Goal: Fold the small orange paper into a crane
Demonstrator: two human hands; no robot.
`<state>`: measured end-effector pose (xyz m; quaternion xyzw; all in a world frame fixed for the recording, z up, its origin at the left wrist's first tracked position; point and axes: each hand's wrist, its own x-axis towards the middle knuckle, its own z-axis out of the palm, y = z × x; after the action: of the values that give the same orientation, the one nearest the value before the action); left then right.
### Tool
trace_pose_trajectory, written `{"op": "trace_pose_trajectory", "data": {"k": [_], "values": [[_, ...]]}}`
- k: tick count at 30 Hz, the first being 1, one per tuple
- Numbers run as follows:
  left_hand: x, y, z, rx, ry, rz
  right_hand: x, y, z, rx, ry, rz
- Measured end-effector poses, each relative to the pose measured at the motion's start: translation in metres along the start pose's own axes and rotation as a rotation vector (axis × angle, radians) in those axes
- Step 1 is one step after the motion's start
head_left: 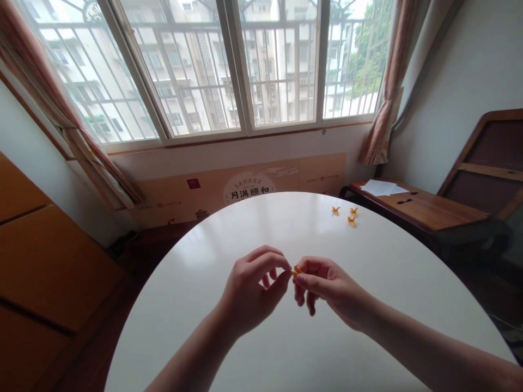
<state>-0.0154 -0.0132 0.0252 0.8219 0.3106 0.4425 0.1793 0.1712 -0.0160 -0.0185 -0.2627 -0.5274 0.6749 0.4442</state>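
Note:
Between my fingertips, over the middle of the white table, is a small piece of folded orange paper [297,269], mostly covered by the fingers. My left hand [254,286] pinches its left end with thumb and forefinger. Thumb and forefinger of my right hand [329,283] grip it from the other side, the remaining fingers curled loosely below. Farther back on the right stand three little orange origami cranes, one at the left [335,210], one behind [354,212] and one nearer [352,221], apart from both hands.
The round white table [229,348] has a curved edge on all visible sides. Beyond it at the right is a wooden side table [441,207] bearing white papers [382,188] and a dark pen [404,201]. A printed cardboard panel [278,177] stands below the barred window.

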Motion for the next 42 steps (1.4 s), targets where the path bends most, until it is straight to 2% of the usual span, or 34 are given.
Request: {"op": "trace_pose_trajectory", "data": {"k": [3, 8, 17, 27, 34, 38, 42], "values": [[-0.001, 0.0, -0.003, 0.098, -0.037, 0.108, 0.0, -0.001, 0.0, -0.06, -0.002, -0.035], [-0.001, 0.003, -0.005, 0.172, -0.062, 0.2, -0.002, 0.002, 0.0, -0.088, 0.018, -0.086], [0.0, 0.006, -0.008, 0.236, -0.055, 0.266, -0.002, 0.002, 0.002, -0.047, 0.051, -0.105], [-0.003, 0.0, -0.003, 0.293, 0.067, 0.421, -0.001, 0.007, 0.003, 0.082, 0.096, -0.112], [-0.005, -0.001, 0.002, 0.322, 0.12, 0.456, -0.003, 0.003, 0.005, 0.133, 0.127, -0.097], [-0.005, 0.0, 0.002, 0.332, 0.11, 0.469, -0.001, 0.002, 0.004, 0.138, 0.123, -0.094], [-0.005, 0.0, 0.002, 0.368, 0.051, 0.492, -0.001, 0.0, 0.003, 0.113, 0.125, -0.092]]}}
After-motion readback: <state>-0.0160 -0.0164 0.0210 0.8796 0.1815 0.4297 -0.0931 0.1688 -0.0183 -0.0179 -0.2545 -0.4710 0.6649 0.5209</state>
